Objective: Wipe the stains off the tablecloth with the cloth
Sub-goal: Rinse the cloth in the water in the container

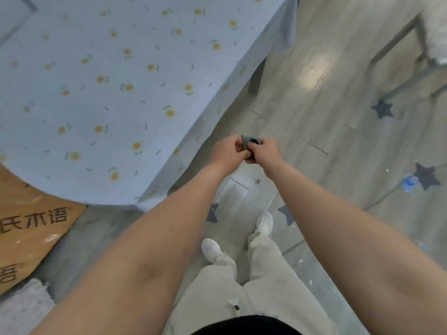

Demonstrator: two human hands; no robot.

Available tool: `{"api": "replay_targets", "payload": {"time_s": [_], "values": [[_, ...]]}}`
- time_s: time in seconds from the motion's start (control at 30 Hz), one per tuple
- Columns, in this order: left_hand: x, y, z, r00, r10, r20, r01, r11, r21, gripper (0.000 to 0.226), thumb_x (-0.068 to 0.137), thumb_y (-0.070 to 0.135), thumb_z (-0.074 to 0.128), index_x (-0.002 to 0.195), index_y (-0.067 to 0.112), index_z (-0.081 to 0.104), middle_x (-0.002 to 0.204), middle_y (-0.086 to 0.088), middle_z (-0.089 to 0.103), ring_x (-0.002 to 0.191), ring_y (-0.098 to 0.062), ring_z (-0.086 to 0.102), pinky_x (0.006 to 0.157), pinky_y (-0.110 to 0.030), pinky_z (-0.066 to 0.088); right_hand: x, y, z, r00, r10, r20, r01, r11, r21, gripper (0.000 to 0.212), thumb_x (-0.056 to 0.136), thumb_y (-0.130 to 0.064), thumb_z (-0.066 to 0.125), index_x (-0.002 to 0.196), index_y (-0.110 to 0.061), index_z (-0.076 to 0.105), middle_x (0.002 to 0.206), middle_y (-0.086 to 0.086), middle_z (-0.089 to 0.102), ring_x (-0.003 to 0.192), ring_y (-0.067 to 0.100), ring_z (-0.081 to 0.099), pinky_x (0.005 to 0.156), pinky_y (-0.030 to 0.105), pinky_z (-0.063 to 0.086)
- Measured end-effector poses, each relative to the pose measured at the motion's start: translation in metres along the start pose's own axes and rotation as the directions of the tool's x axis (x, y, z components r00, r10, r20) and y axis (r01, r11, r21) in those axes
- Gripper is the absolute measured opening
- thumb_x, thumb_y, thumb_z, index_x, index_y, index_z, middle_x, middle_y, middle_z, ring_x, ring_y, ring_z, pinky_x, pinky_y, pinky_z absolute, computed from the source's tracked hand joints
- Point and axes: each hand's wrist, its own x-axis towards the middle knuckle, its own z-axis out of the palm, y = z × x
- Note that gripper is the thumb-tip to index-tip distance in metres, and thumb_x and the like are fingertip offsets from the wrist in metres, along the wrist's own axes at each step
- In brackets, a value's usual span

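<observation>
A small grey-green cloth (250, 140) is bunched up between both of my hands, held out over the floor just right of the table's edge. My left hand (228, 151) grips its left side and my right hand (264, 151) grips its right side; most of the cloth is hidden inside the fingers. The light blue tablecloth (108, 93) with small orange flowers covers the table at the upper left, and its hem hangs down along the near right edge. No stain shows clearly on it in this blurred view.
A brown cardboard sheet (31, 228) with printed characters lies on the floor under the table's near corner. A chair frame (411, 56) stands at the upper right. Dark star stickers (382, 108) mark the grey wooden floor. My legs and white shoes (264, 223) are below.
</observation>
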Motion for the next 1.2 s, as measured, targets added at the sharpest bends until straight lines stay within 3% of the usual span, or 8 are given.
{"api": "replay_targets", "payload": {"time_s": [0.2,0.4,0.57,0.7,0.83,1.0,1.13,1.2], "values": [[0.041,0.059,0.053,0.998,-0.011,-0.062,0.018,0.992,0.122,0.013,0.087,0.016,0.066,0.078,0.021,0.058,0.082,0.002,0.064,0.082,-0.026,0.063,0.07,-0.036,0.051,0.035,0.004,-0.08,0.998,0.035,0.047,-0.039,0.995,0.092,0.024,0.093,-0.016,0.058,0.098,0.005,0.067,0.082,0.02,0.067,0.062,0.027,0.064,0.075,0.046,0.06],[0.093,0.117,0.095,0.999,-0.029,-0.037,0.032,0.995,0.094,0.006,0.093,0.016,0.062,0.087,0.015,0.064,0.093,-0.007,0.069,0.091,-0.028,0.064,0.081,-0.039,0.052,0.065,-0.001,-0.162,0.997,0.031,0.068,-0.038,0.995,0.095,0.019,0.1,-0.015,0.051,0.107,-0.003,0.063,0.086,0.017,0.064,0.056,0.019,0.057,0.053,0.028,0.052],[0.13,0.155,0.109,1.0,0.005,0.013,-0.005,1.0,-0.019,0.011,0.095,0.012,0.058,0.084,0.015,0.058,0.081,-0.003,0.062,0.09,-0.031,0.065,0.082,-0.046,0.054,0.094,-0.022,-0.202,1.0,0.024,0.0,-0.024,0.995,0.099,0.016,0.098,-0.018,0.052,0.1,-0.007,0.064,0.088,0.016,0.067,0.058,0.019,0.059,0.054,0.03,0.051],[0.169,0.183,0.115,0.997,-0.008,0.074,0.019,0.987,-0.157,0.005,0.092,0.011,0.06,0.09,0.015,0.06,0.091,-0.007,0.064,0.094,-0.03,0.065,0.086,-0.045,0.053,0.123,-0.048,-0.23,0.997,0.043,-0.058,-0.037,0.993,0.109,0.017,0.095,-0.012,0.048,0.095,-0.01,0.065,0.084,0.012,0.066,0.058,0.02,0.058,0.054,0.03,0.05],[0.212,0.212,0.115,0.967,0.004,0.254,0.072,0.953,-0.293,0.03,0.082,-0.002,0.067,0.107,0.012,0.057,0.087,-0.002,0.063,0.082,-0.019,0.063,0.078,-0.037,0.052,0.16,-0.081,-0.254,0.992,0.067,-0.107,-0.052,0.989,0.137,0.024,0.093,-0.009,0.043,0.087,-0.012,0.065,0.082,0.013,0.067,0.061,0.023,0.062,0.056,0.032,0.054],[0.282,0.23,0.114,0.984,0.085,0.156,-0.06,0.985,-0.16,0.032,0.073,0.008,0.078,0.099,0.017,0.061,0.084,-0.005,0.069,0.08,-0.027,0.068,0.074,-0.041,0.057,0.204,-0.126,-0.273,0.995,0.091,-0.037,-0.083,0.981,0.176,0.023,0.095,-0.011,0.042,0.092,-0.012,0.065,0.08,0.014,0.071,0.059,0.023,0.066,0.046,0.025,0.045],[0.349,0.249,0.097,0.983,0.096,0.157,-0.082,0.993,-0.09,0.023,0.073,0.002,0.078,0.091,0.015,0.071,0.075,-0.003,0.067,0.068,-0.02,0.063,0.07,-0.035,0.056,0.26,-0.162,-0.299,0.975,0.068,-0.211,-0.076,0.997,-0.032,0.024,0.088,-0.014,0.047,0.075,-0.015,0.067,0.071,0.004,0.066,0.058,0.018,0.06,0.049,0.025,0.037],[0.379,0.26,0.091,0.97,0.099,0.223,-0.083,0.993,-0.081,0.017,0.075,0.007,0.077,0.092,0.008,0.075,0.073,-0.008,0.068,0.063,-0.018,0.058,0.067,-0.032,0.049,0.29,-0.181,-0.313,0.956,0.05,-0.289,-0.057,0.998,-0.016,0.021,0.083,-0.013,0.051,0.073,-0.009,0.069,0.067,0.005,0.061,0.059,0.019,0.056,0.056,0.029,0.038]]}}
